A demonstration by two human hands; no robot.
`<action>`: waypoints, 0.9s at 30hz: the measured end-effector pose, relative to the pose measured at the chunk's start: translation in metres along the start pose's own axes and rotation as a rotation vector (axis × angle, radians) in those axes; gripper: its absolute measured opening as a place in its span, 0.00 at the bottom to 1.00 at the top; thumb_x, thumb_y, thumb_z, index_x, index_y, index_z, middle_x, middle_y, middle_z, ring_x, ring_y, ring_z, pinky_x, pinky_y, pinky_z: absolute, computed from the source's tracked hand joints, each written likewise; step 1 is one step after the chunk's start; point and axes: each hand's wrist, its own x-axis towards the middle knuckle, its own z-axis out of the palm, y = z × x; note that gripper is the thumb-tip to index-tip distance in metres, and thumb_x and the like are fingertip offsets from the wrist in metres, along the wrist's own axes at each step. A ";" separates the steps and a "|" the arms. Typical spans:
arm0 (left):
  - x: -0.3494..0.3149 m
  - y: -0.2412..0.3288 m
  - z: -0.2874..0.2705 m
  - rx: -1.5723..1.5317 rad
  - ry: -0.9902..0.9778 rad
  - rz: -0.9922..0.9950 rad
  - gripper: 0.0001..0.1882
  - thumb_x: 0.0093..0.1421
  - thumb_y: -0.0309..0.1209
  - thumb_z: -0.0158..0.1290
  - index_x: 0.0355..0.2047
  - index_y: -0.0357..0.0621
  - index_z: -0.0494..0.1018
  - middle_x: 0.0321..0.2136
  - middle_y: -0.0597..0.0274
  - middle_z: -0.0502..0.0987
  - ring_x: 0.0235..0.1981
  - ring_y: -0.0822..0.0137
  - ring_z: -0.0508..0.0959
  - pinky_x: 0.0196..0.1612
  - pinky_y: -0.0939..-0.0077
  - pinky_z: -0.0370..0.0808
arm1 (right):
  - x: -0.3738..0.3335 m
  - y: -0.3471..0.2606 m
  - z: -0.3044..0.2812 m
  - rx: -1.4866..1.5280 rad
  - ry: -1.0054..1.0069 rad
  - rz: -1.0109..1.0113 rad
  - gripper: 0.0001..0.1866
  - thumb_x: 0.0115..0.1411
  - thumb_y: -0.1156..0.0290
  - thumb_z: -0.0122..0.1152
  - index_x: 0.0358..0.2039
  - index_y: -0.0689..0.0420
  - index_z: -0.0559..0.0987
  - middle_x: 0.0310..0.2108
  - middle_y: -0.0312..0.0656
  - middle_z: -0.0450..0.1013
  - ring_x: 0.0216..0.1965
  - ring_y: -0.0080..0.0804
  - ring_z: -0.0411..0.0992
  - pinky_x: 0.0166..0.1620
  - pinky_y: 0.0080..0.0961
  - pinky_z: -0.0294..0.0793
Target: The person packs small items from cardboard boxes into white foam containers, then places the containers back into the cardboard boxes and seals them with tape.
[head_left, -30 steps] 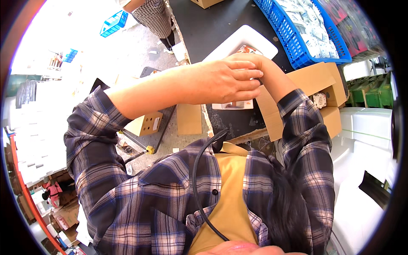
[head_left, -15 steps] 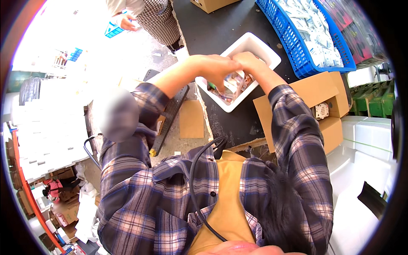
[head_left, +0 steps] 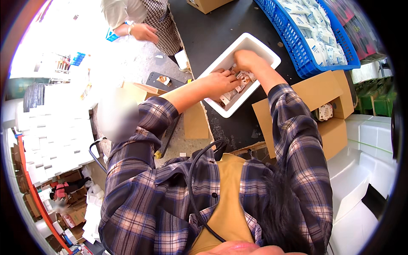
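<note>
A: Grip?
B: Left hand (head_left: 221, 82), fingers loosely spread, lies over packets (head_left: 245, 80) inside the white tub (head_left: 260, 49); right hand (head_left: 247, 61) curls there, fingertips hidden. I cannot tell what either holds.
A: Risk?
B: Crowded hands could knock packets over the rim.

Print on the white packets (head_left: 316, 51) is too small to read.
</note>
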 end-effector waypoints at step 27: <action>0.149 0.199 -0.120 -0.934 0.003 0.209 0.13 0.68 0.33 0.53 0.43 0.35 0.77 0.39 0.49 0.81 0.45 0.56 0.80 0.50 0.62 0.76 | -0.328 0.252 0.051 0.454 0.323 0.349 0.08 0.56 0.74 0.57 0.32 0.59 0.84 0.28 0.50 0.78 0.35 0.45 0.79 0.38 0.40 0.76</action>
